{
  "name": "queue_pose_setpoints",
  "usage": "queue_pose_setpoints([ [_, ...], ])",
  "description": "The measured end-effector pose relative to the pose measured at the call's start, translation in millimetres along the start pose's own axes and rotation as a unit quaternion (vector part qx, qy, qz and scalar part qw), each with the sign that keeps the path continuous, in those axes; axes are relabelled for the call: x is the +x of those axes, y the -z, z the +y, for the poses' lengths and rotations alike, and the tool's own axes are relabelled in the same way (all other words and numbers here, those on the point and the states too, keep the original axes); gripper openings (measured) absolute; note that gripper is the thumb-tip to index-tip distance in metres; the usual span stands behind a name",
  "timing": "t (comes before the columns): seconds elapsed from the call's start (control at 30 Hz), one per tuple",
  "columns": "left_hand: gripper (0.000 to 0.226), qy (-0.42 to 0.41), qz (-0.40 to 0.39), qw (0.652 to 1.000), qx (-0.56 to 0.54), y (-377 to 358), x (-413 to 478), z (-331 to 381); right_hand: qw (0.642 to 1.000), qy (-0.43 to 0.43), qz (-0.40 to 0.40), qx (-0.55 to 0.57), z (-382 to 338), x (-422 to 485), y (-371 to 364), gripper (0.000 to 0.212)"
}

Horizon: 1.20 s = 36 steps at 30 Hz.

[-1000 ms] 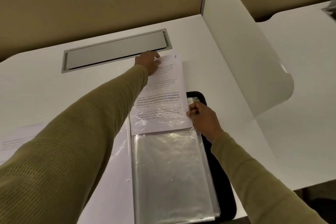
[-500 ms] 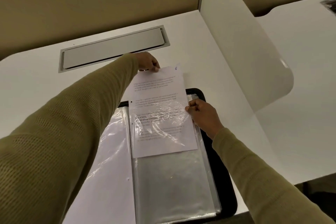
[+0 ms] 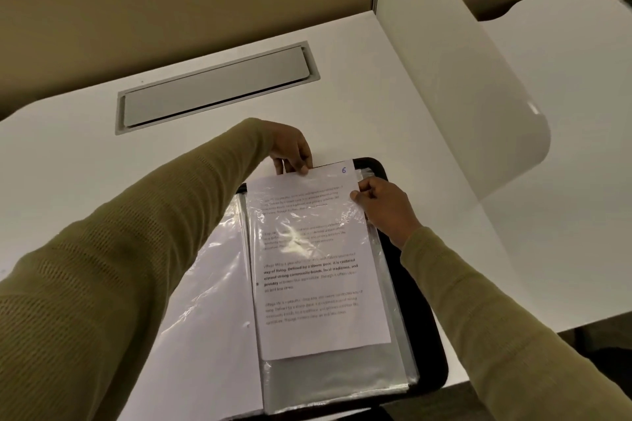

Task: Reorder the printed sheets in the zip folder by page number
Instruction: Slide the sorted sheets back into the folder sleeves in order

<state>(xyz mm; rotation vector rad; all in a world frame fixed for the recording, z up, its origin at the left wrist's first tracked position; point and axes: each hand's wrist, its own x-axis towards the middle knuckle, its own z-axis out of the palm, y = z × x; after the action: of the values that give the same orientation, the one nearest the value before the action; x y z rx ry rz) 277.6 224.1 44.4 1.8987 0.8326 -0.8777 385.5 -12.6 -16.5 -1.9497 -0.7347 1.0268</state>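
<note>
A black zip folder lies open on the white desk, with clear plastic sleeves on both sides. A printed sheet marked 6 sits most of the way inside the top right-hand sleeve, its top edge sticking out. My left hand pinches the sheet's top edge near the left corner. My right hand grips the sleeve's upper right edge beside the sheet. On the left side, a sleeve with a white sheet lies flat, partly hidden by my left arm.
A grey cable hatch is set into the desk behind the folder. A tan partition stands at the back. A white side divider rises on the right, with a neighbouring desk beyond it.
The sheet marked 6 has slid down toward me, deeper into the sleeve. My left hand came back with it from near the hatch. My right hand stayed on the sleeve's edge.
</note>
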Motion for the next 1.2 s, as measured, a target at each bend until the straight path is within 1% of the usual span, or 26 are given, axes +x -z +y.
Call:
queue_pose_setpoints([
  [0.1, 0.009, -0.011, 0.027, 0.999, 0.024, -13, -7, 5, 1.000, -0.003, 0.003, 0.007, 1, -1, 0, 0.007],
  [0.2, 0.004, -0.029, 0.115, 0.992, 0.049, -27, -16, 7, 1.000, -0.008, 0.004, 0.017, -1, -2, 0, 0.009],
  [0.23, 0.007, -0.043, 0.142, 0.988, 0.048, -33, -19, 6, 1.000, -0.012, 0.003, 0.027, -3, -2, 0, 0.009],
  [0.3, 0.024, -0.071, 0.186, 0.980, 0.029, -45, -24, 3, 0.999, -0.019, 0.002, 0.044, -7, -2, 1, 0.010],
  [0.37, 0.030, -0.091, 0.219, 0.971, 0.001, -58, -28, -1, 0.998, -0.029, -0.001, 0.050, -13, -2, 2, 0.012],
  [0.43, 0.027, -0.095, 0.255, 0.962, -0.021, -70, -28, -4, 0.997, -0.037, -0.007, 0.061, -18, -3, 4, 0.013],
  [0.53, 0.016, -0.095, 0.310, 0.945, -0.041, -80, -26, -5, 0.995, -0.045, -0.017, 0.093, -22, -8, 6, 0.014],
  [0.6, 0.013, -0.093, 0.322, 0.941, -0.037, -84, -28, -5, 0.992, -0.055, -0.031, 0.112, -21, -13, 7, 0.014],
  [0.63, 0.015, -0.093, 0.323, 0.941, -0.038, -85, -29, -5, 0.990, -0.063, -0.039, 0.120, -19, -16, 7, 0.015],
  [0.73, 0.020, -0.092, 0.328, 0.939, -0.043, -90, -31, -8, 0.987, -0.085, -0.054, 0.124, -12, -27, 7, 0.024],
  [0.83, 0.020, -0.095, 0.343, 0.934, -0.033, -94, -32, -10, 0.992, -0.067, -0.045, 0.097, -7, -39, 8, 0.026],
  [0.97, 0.019, -0.107, 0.356, 0.928, -0.026, -98, -36, -8, 0.999, -0.020, -0.028, 0.025, -3, -57, 6, 0.025],
  [1.07, 0.019, -0.110, 0.367, 0.922, -0.050, -103, -42, -8, 0.997, 0.031, -0.017, -0.070, -2, -72, 1, 0.022],
  [1.13, 0.016, -0.108, 0.406, 0.907, -0.037, -106, -48, -10, 0.991, 0.062, 0.006, -0.121, -7, -80, -2, 0.021],
  [1.2, 0.025, -0.107, 0.476, 0.873, 0.006, -111, -60, -11, 0.987, 0.075, 0.025, -0.140, -17, -88, -4, 0.023],
])
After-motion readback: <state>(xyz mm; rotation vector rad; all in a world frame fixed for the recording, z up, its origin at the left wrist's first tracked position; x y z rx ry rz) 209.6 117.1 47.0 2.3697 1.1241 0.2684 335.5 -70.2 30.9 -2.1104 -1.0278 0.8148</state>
